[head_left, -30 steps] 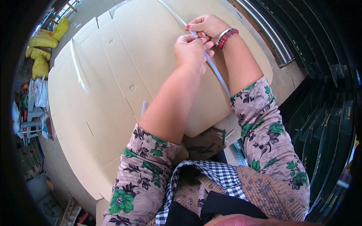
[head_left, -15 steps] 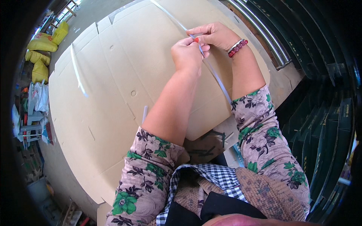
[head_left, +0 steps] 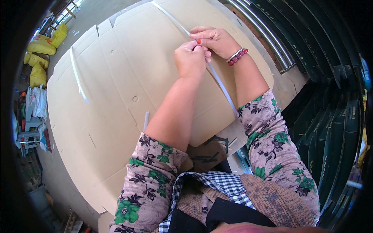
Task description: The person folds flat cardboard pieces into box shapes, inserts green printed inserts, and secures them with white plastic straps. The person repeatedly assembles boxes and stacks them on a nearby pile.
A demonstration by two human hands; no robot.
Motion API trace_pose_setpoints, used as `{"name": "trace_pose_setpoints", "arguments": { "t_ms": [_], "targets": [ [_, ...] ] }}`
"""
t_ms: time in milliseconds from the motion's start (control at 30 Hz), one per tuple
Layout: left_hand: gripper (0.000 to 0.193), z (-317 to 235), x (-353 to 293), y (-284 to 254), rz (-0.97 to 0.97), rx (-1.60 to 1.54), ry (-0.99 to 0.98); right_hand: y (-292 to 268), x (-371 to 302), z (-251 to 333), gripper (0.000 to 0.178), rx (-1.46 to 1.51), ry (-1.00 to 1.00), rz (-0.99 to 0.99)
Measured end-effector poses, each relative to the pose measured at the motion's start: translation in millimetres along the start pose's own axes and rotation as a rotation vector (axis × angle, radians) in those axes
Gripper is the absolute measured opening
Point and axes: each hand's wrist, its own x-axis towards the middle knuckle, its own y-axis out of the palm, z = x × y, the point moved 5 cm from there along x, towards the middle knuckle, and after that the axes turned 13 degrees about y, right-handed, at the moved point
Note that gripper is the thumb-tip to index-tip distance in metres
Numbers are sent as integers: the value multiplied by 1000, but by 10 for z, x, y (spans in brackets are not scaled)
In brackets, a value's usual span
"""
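Observation:
A pale plastic strapping band [head_left: 221,83] runs over a large flat stack of brown cardboard [head_left: 105,89], from its far edge toward my right sleeve. Both my hands meet on this band, above the board's right half. My left hand [head_left: 190,60] is closed on it, fingertips pinched together, the band passing out beneath them. My right hand [head_left: 217,42] touches the left one, thumb and fingers closed on the band just beyond it. The exact spot between the fingertips is hidden. Farther left, a second strap [head_left: 77,73] lies over the cardboard.
Dark green folded panels [head_left: 330,128] stand in rows at the right, beside a shiny metal roller [head_left: 268,35]. Yellow sacks [head_left: 40,46] and a white plastic bag [head_left: 39,101] lie along the left. Dark strips [head_left: 206,158] lie by the near edge of the cardboard.
My right hand has come slightly nearer and its fingers are tucked closer to my left hand. Both hands stay on the band. The whole view has shifted a little.

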Motion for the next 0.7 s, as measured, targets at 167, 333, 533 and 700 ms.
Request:
{"name": "trace_pose_setpoints", "arguments": {
  "t_ms": [167,333,533,700],
  "targets": [
    [19,65,-26,68,51,44,-14,-42,-33,-145,24,-135,-98,-83],
    [27,133,98,-147,47,-26,-9,131,153,-37,23,-384,-168,-183],
    [32,314,183,-106,57,-8,-76,89,133,-144,9,-330,-322,-433],
    [35,259,143,-69,55,3,-86,80,68,-70,4,-338,-343,-464]
  ]
}}
